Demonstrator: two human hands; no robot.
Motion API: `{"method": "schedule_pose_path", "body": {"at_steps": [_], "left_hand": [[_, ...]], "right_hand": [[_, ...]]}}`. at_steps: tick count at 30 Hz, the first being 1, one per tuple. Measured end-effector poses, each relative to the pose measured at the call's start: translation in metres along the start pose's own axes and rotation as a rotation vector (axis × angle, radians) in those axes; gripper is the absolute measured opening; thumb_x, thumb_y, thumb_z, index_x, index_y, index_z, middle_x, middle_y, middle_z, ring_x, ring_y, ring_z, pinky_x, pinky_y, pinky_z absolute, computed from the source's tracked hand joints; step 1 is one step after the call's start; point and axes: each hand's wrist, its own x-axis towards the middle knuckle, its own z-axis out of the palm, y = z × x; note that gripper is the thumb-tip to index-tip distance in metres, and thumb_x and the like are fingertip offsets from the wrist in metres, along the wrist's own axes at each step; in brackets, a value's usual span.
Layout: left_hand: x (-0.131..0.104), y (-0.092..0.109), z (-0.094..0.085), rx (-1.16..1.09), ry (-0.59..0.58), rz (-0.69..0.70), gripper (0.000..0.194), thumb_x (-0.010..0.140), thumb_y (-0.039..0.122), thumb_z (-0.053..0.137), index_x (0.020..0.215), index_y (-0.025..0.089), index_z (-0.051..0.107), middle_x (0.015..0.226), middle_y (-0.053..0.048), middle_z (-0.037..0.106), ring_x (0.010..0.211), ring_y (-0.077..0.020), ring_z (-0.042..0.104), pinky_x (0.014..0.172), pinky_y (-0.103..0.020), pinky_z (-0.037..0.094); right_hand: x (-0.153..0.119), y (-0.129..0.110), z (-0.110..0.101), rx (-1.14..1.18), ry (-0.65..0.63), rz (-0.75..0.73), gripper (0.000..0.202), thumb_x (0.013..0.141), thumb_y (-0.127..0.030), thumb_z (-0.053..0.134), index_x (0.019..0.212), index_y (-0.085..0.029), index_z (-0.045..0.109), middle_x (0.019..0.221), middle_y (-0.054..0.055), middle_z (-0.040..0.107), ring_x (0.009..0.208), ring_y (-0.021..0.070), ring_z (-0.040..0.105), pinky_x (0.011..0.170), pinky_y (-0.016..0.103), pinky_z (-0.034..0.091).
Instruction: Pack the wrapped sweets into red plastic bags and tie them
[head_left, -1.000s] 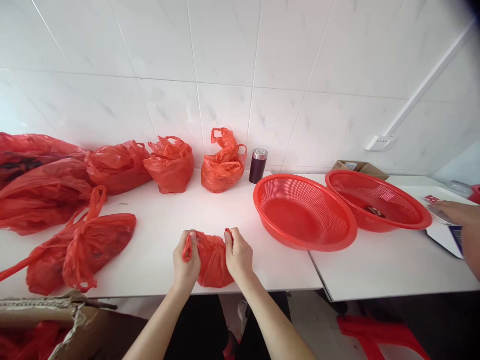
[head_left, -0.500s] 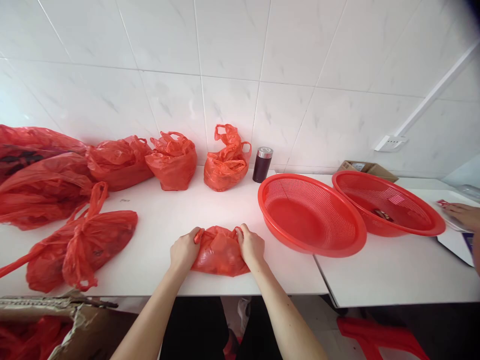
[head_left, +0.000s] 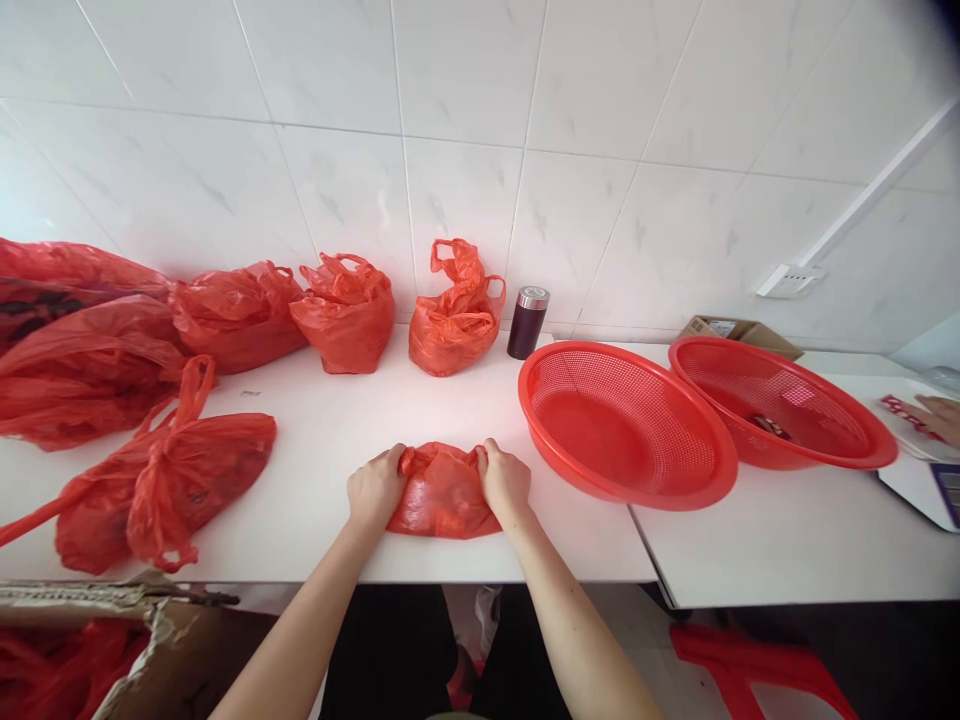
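A filled red plastic bag (head_left: 444, 495) lies on the white table (head_left: 337, 430) near its front edge. My left hand (head_left: 377, 487) is closed on the bag's upper left corner. On the other side, my right hand (head_left: 504, 480) grips the upper right corner, the fingers wrapped round the plastic. Between the hands the film is drawn over lumpy contents that cannot be made out.
Several red bags (head_left: 349, 320) stand along the wall, beside a dark tumbler (head_left: 527, 325). Two red baskets (head_left: 622, 425) are at the right. Another person's hand (head_left: 941, 415) is over a scale (head_left: 919, 485). A cardboard box (head_left: 187, 645) is at the lower left.
My hands still hold the bag; my left hand has shifted slightly inward. At the far right, the other person's hand has drawn back and a red-and-white packet shows more on the scale.
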Motion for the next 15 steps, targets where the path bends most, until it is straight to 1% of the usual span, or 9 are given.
{"method": "schedule_pose_path", "body": {"at_steps": [3, 8, 11, 15], "left_hand": [[-0.001, 0.001, 0.002, 0.012, 0.008, -0.002, 0.034, 0.094, 0.036, 0.031, 0.103, 0.028, 0.063, 0.1, -0.006, 0.071, 0.076, -0.0238, 0.064, 0.059, -0.029, 0.034], [-0.001, 0.0, 0.003, 0.018, 0.01, -0.035, 0.039, 0.096, 0.04, 0.026, 0.103, 0.024, 0.062, 0.098, -0.01, 0.072, 0.076, -0.0252, 0.066, 0.06, -0.029, 0.036], [-0.005, -0.007, 0.001, 0.004, 0.003, -0.063, 0.037, 0.095, 0.037, 0.028, 0.108, 0.024, 0.06, 0.09, -0.011, 0.072, 0.075, -0.0271, 0.066, 0.06, -0.03, 0.035], [-0.02, -0.018, -0.001, -0.049, 0.016, -0.117, 0.037, 0.095, 0.035, 0.028, 0.111, 0.024, 0.059, 0.079, -0.011, 0.072, 0.072, -0.0272, 0.065, 0.058, -0.029, 0.034]], "right_hand": [[-0.001, 0.001, 0.001, 0.012, 0.016, 0.012, 0.023, 0.099, -0.029, 0.035, 0.095, -0.022, 0.057, 0.068, 0.002, 0.066, 0.06, 0.0148, 0.058, 0.054, 0.025, 0.024], [-0.002, 0.003, 0.003, 0.062, 0.068, 0.051, 0.023, 0.1, -0.026, 0.033, 0.099, -0.022, 0.056, 0.076, 0.002, 0.068, 0.064, 0.0146, 0.06, 0.055, 0.025, 0.026], [-0.001, 0.004, 0.003, 0.111, 0.095, 0.078, 0.024, 0.1, -0.026, 0.032, 0.102, -0.023, 0.056, 0.074, 0.002, 0.066, 0.063, 0.0149, 0.059, 0.054, 0.025, 0.026], [0.0, 0.005, 0.002, 0.198, 0.125, 0.123, 0.027, 0.099, -0.027, 0.03, 0.102, -0.022, 0.056, 0.069, 0.001, 0.064, 0.06, 0.0157, 0.056, 0.054, 0.025, 0.026]]}}
